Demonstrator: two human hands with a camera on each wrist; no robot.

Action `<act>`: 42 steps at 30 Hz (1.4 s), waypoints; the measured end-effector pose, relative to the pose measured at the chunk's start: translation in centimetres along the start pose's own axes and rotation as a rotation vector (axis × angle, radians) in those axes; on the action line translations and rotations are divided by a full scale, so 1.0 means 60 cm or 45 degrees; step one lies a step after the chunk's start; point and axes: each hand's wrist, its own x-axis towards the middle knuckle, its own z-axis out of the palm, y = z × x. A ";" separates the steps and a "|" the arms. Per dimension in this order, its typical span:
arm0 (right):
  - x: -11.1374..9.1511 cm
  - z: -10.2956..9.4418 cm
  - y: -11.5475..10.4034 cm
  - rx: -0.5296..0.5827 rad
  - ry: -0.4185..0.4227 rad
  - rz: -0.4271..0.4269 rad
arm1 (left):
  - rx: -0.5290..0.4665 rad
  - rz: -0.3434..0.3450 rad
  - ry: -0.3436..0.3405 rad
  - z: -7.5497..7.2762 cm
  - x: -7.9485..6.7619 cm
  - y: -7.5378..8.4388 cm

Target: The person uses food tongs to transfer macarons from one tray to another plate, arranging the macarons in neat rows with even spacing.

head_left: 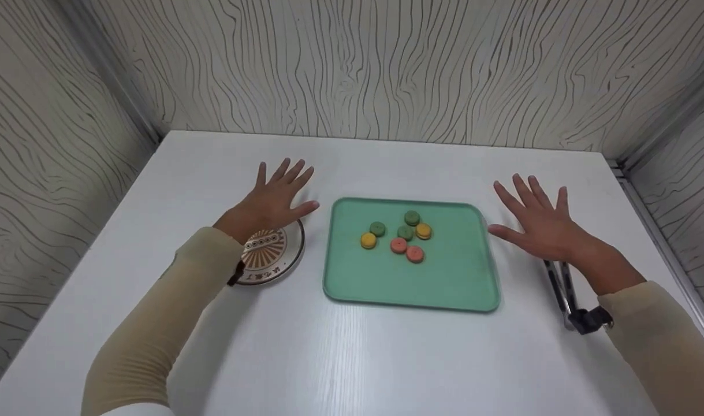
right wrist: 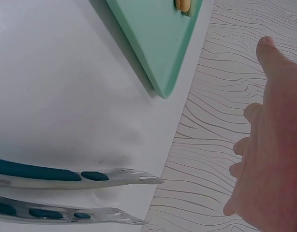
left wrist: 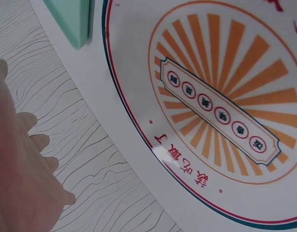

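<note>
My left hand spreads its fingers above a round plate with an orange sunburst pattern and red writing; the forearm hides part of the plate in the head view. On the other side, my right hand is also spread, holding nothing, over a pair of tongs with teal grips. Between the hands lies a green tray. On it are several small macarons: green ones such as this green macaron, two yellow, one being this yellow macaron, and two pink, including this pink macaron.
Everything stands on a white table. Wood-grain patterned panels rise behind it and at both sides, joined by metal corner posts. The tongs lie right of the tray, the plate left of it.
</note>
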 end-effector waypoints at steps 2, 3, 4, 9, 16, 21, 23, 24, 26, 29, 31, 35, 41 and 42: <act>-0.007 0.002 0.006 -0.001 0.006 0.007 | -0.008 0.009 0.001 0.004 -0.009 -0.005; -0.011 0.002 0.008 -0.001 0.006 0.012 | -0.009 0.012 0.001 0.007 -0.013 -0.009; -0.014 0.003 0.009 -0.001 0.006 0.018 | -0.009 0.013 0.003 0.010 -0.017 -0.012; -0.031 0.007 0.018 0.008 -0.002 0.043 | -0.021 -0.007 0.011 0.027 -0.036 -0.033; -0.053 0.019 0.034 -0.002 0.018 0.058 | -0.049 -0.046 0.012 0.044 -0.065 -0.056; -0.062 0.027 0.044 0.016 0.011 0.077 | -0.076 -0.055 0.015 0.053 -0.086 -0.073; -0.066 0.030 0.048 0.034 0.009 0.083 | -0.091 -0.060 0.017 0.057 -0.095 -0.078; -0.068 0.031 0.050 0.041 0.010 0.084 | -0.095 -0.064 0.019 0.059 -0.099 -0.081; -0.071 0.033 0.053 0.053 0.015 0.088 | -0.102 -0.074 0.029 0.061 -0.107 -0.086; -0.075 0.035 0.058 0.059 0.027 0.089 | -0.115 -0.087 0.049 0.064 -0.117 -0.093; -0.079 0.036 0.061 0.066 0.033 0.090 | -0.124 -0.095 0.060 0.067 -0.122 -0.098; -0.085 0.042 0.066 0.072 0.033 0.104 | -0.169 -0.114 0.069 0.075 -0.134 -0.103; -0.096 0.061 0.072 0.046 0.057 0.160 | -0.199 -0.133 0.050 0.090 -0.152 -0.100; -0.099 0.065 0.073 0.034 0.066 0.175 | -0.200 -0.132 0.050 0.092 -0.154 -0.099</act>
